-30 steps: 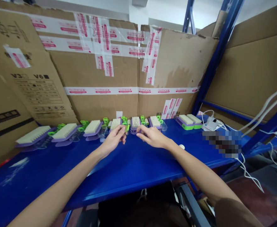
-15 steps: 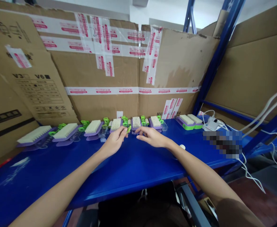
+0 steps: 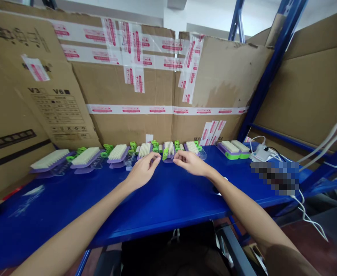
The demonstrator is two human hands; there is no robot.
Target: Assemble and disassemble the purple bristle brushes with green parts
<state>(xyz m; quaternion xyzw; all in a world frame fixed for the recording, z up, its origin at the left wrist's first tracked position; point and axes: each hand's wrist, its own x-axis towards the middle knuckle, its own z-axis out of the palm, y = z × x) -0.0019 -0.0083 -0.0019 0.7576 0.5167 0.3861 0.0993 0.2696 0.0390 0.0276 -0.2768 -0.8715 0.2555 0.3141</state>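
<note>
My left hand (image 3: 143,170) is closed, thumb against fingers, just left of a small green part (image 3: 165,154). My right hand (image 3: 191,163) is closed in a pinch on the other side of that part; what its fingertips hold is too small to make out. Behind my hands stands a row of purple-based brushes with cream bristles, among them one between the hands (image 3: 169,147), one behind my right hand (image 3: 192,147) and one further left (image 3: 118,152). Green pieces (image 3: 133,146) and clear plastic parts (image 3: 130,158) lie between them.
Two green-based brushes (image 3: 234,148) sit at the right of the blue table (image 3: 162,199). Beyond them are a white plug adapter (image 3: 262,153), cables and a blurred dark object (image 3: 277,178). Cardboard (image 3: 133,92) walls the back; a blue post (image 3: 266,76) rises at the right.
The view has shifted slightly. The green part that was at my left fingertips now shows between my hands, apart from the left fingertips. My right fingers have drawn closer together.
</note>
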